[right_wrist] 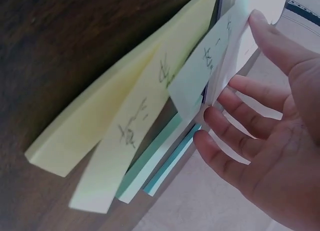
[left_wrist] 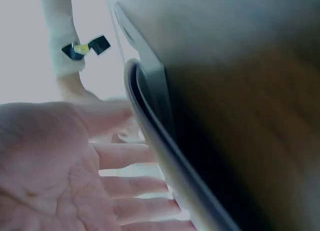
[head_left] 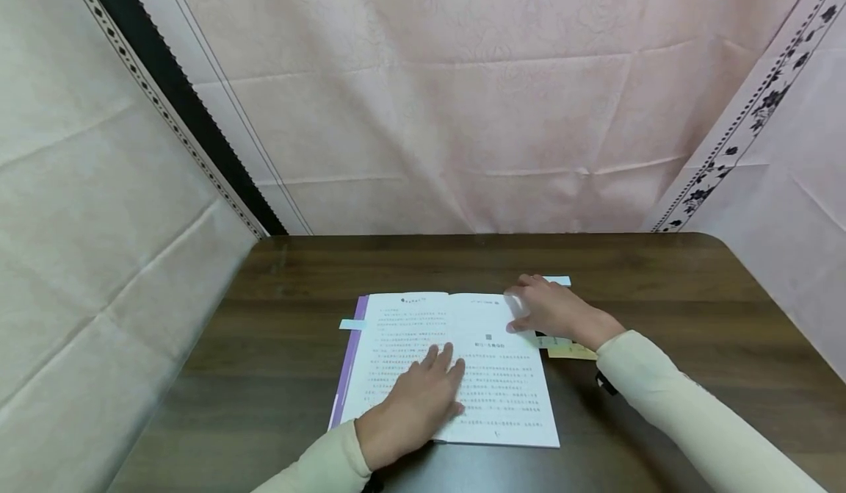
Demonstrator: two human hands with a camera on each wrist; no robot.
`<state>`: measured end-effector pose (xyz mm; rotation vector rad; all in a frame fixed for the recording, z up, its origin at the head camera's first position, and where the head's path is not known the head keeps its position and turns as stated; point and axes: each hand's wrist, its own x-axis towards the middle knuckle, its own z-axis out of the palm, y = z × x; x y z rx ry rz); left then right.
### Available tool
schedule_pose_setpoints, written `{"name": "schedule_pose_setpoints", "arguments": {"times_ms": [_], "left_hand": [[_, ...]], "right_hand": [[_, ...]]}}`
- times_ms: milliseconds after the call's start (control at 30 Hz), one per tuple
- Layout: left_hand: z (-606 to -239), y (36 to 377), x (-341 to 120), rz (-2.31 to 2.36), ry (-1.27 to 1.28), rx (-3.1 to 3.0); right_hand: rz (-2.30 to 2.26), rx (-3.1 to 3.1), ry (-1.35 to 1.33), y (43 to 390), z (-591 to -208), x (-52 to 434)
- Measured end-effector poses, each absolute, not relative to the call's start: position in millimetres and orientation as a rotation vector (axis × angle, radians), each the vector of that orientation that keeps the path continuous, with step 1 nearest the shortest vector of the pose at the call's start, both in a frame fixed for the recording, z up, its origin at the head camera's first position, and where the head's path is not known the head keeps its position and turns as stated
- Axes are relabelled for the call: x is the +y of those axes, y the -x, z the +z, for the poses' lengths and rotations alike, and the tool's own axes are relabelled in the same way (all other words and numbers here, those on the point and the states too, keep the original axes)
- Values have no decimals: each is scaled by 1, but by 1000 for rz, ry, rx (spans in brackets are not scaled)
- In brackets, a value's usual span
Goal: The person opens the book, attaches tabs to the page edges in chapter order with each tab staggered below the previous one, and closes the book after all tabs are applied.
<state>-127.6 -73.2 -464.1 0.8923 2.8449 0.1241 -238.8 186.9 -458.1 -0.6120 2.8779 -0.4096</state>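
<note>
At the middle of the dark wooden table [head_left: 661, 272] we see an open book [head_left: 456, 368] lying flat, printed pages up, a purple cover edge showing along its 9 o'clock side. We read the left hand [head_left: 416, 401] as a weight: it rests palm down with straight, slightly spread fingers on the lower left page, holding nothing, probably to keep the pages from springing up. The right hand [head_left: 551, 309] sits at the book's 2 o'clock corner, fingers loosely extended over the page edge; in the right wrist view its fingertips [right_wrist: 215, 113] touch the edge of a thin sheaf of pages without pinching it, as if lifting or steadying them. Just beside that hand, at the book's 3 o'clock, lie yellow sticky notes [right_wrist: 125, 106] with handwriting, stacked over pale blue ones [right_wrist: 160, 161], close enough to reach. 1 small blue tab [head_left: 352, 324] juts from the book's 9 o'clock edge, another [head_left: 557, 281] lies beyond the right hand at 1 o'clock. Pink cloth [head_left: 463, 111] hangs behind the table.
</note>
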Motion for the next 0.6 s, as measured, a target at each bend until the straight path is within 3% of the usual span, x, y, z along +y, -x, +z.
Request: {"name": "schedule_pose_setpoints", "arguments": {"times_ms": [367, 600], "left_hand": [[-468, 110, -63, 162, -985, 2836], [-465, 118, -67, 195, -1098, 2885]], "right_hand": [[-437, 2857, 593, 235, -461, 190], [-460, 2883, 551, 236, -458, 196]]}}
